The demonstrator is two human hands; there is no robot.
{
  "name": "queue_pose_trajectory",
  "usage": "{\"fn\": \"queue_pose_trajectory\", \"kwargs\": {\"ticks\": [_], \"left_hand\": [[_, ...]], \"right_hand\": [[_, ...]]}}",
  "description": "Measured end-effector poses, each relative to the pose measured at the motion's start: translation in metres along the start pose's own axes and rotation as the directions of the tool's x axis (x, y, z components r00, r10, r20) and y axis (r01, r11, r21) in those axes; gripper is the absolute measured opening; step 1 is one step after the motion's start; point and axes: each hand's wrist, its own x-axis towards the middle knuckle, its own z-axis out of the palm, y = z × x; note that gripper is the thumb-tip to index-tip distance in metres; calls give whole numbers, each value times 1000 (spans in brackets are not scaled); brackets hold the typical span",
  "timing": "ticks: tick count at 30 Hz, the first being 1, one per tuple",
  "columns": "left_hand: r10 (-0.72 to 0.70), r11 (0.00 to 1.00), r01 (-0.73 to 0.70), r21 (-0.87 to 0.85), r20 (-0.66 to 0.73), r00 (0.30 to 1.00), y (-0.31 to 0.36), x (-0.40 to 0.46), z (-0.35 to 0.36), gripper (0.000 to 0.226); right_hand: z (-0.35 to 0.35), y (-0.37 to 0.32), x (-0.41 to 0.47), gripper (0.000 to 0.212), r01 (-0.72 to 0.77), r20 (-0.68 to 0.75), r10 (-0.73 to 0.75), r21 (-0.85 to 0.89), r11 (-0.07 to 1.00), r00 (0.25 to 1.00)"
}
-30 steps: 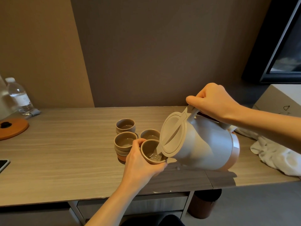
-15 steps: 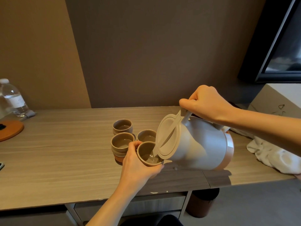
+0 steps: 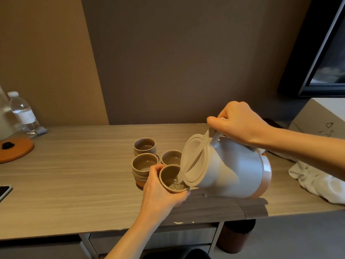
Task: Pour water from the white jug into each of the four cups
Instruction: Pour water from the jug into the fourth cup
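My right hand (image 3: 237,122) grips the handle of the white jug (image 3: 233,169), which is tipped far to the left with its spout over the nearest cup (image 3: 169,177). Water streams into that cup and ripples inside it. My left hand (image 3: 158,195) is wrapped around the cup from the near side, holding it tilted towards the jug. Three more brown cups stand just behind on the wooden table (image 3: 74,174): a far cup (image 3: 144,147), a left cup (image 3: 144,165) and a right cup (image 3: 170,157) partly hidden by the jug's lid. All three hold some water.
A plastic water bottle (image 3: 23,114) stands at the far left beside an orange round lid (image 3: 15,150). A phone (image 3: 3,191) lies at the left edge. A crumpled white cloth (image 3: 315,178) rests on the right, with a pale box (image 3: 321,118) behind. A brown bin (image 3: 235,236) sits under the table.
The jug stays tipped over the held cup and the water level in that cup keeps rising. Both hands hold nearly the same pose; only the view shifts slightly.
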Motion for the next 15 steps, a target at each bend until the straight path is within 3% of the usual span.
{"fn": "queue_pose_trajectory", "kwargs": {"ticks": [15], "left_hand": [[-18,1000,18,-2,2,1000,-3,-1,3,87]], "right_hand": [[-3,-5,0,51,28,24,-26,-72,997,999]]}}
